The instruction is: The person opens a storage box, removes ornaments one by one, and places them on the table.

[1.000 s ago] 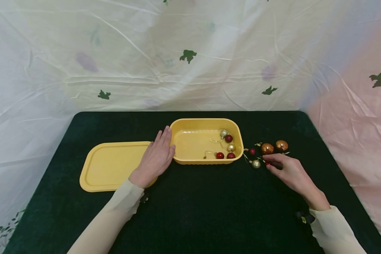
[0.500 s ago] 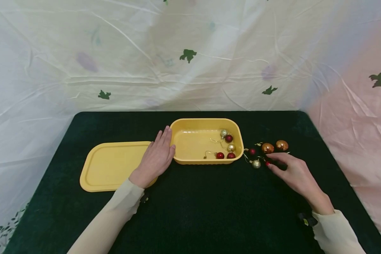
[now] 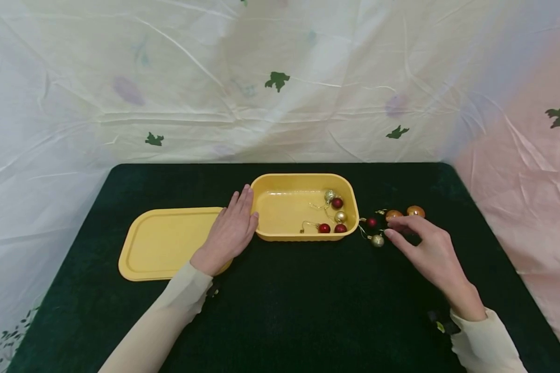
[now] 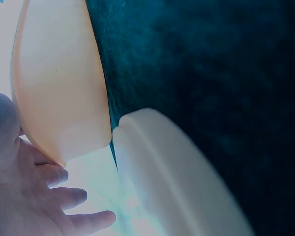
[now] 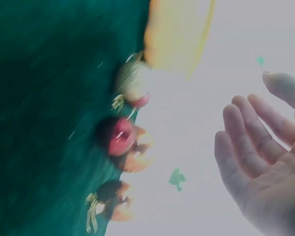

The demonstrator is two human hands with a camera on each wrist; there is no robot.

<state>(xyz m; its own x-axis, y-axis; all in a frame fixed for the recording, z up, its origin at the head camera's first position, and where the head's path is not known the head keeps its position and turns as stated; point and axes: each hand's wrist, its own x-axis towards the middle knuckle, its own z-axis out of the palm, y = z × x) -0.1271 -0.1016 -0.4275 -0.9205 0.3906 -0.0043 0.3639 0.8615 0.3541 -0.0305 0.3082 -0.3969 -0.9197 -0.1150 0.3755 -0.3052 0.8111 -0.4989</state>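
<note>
My left hand [image 3: 228,230] lies with straight fingers against the left end of a yellow plastic box [image 3: 303,238]. Inside the box, toward its right end, lie several small red and gold Christmas baubles [image 3: 339,217] with gold hanging cords. To the right of the box, my right hand [image 3: 427,251] hovers over loose baubles, its thumb and fingertips apart. Nothing shows in its grasp in the right wrist view. Near its fingertips are a gold bauble [image 3: 377,241], a dark red bauble [image 3: 371,222] and copper baubles [image 3: 416,211]. Another red bauble [image 5: 120,137] shows in the right wrist view, blurred.
A flat yellow lid [image 3: 163,248] lies on the dark green tabletop [image 3: 298,305] at the left, partly under my left forearm. A pale patterned cloth [image 3: 205,77] hangs behind the table, with a pinkish cloth side [image 3: 527,181] at the right.
My right hand has shifted slightly up and left over the loose baubles; its thumb now covers the small red bauble seen before in the head view. My left hand has stayed still.
</note>
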